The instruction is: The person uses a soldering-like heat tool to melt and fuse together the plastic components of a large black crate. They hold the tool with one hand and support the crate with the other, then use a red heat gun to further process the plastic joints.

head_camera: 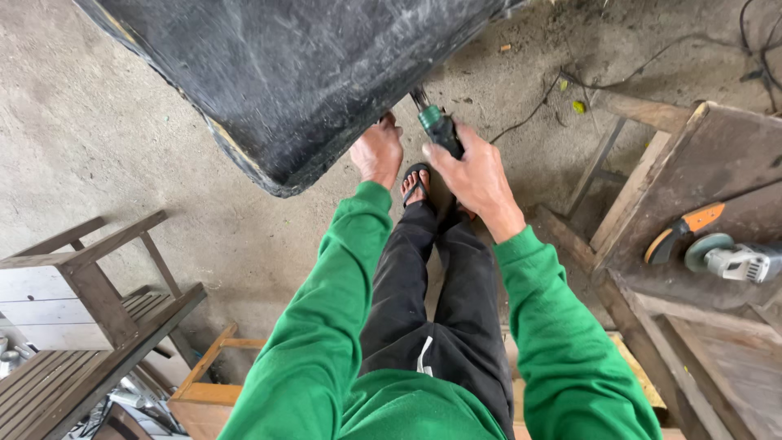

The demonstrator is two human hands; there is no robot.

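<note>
Right hand point(476, 175) gripping drill point(438, 129), pointing up-left

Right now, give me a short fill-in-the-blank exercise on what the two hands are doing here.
1. The right hand grips a ____-collared power tool.
2. The left hand touches the big black padded panel at its ____ edge.
3. The grey angle grinder lies on a ____ bench.

Missing words: green; lower; wooden
</note>
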